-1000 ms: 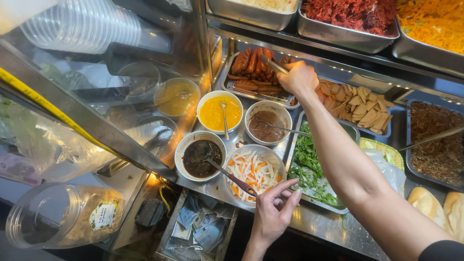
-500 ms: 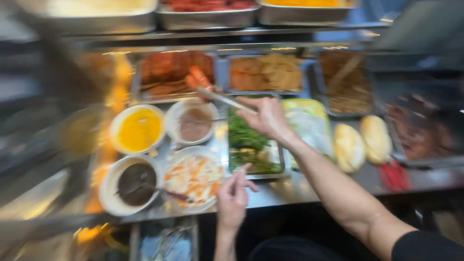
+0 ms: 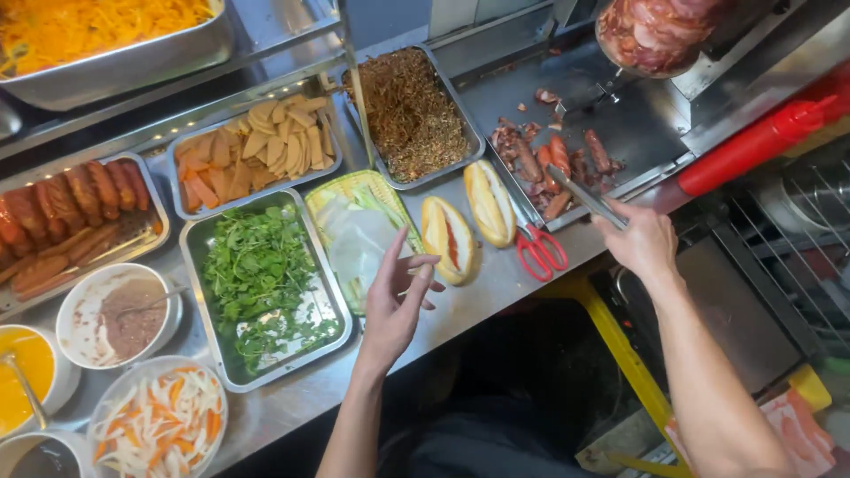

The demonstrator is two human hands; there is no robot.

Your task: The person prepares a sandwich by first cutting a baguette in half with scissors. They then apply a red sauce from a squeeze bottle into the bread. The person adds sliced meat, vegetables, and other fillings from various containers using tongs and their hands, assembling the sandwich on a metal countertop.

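Two split bread rolls lie on the steel desk (image 3: pixel 496 292), the nearer roll (image 3: pixel 449 237) showing a red streak along its cut, the farther roll (image 3: pixel 490 202) just beside it to the right. The right hand (image 3: pixel 645 243) is closed around metal tongs (image 3: pixel 586 196), whose tips reach toward grilled sausages (image 3: pixel 553 168) on the dark griddle (image 3: pixel 637 133) at the far right. The left hand (image 3: pixel 396 296) hovers empty, fingers spread and loosely curled, just near of the nearer roll and over the edge of a yellow-rimmed basket (image 3: pixel 354 190) lined with pale sheets.

The sausages look greasy and soft, likely to slip or split if squeezed hard; I judge the tongs should take one across its middle with light pressure. The rolls look crusty, light and easily crushed, best cupped from underneath.

Red-handled scissors (image 3: pixel 540 248) lie on the desk between the rolls and the griddle. A red squeeze bottle (image 3: pixel 753 146) lies slanted at the far right; no label on it can be made out. Left of the basket sits a tray of green herbs (image 3: pixel 257 274), beyond it a tray of sliced tan pieces (image 3: pixel 252 155) and a tray of dark shredded filling (image 3: pixel 409 111). Near left stand a white bowl of brown paste (image 3: pixel 119 314), a bowl of shredded pickled vegetables (image 3: pixel 159 416) and a bowl of yellow sauce (image 3: pixel 27 376).
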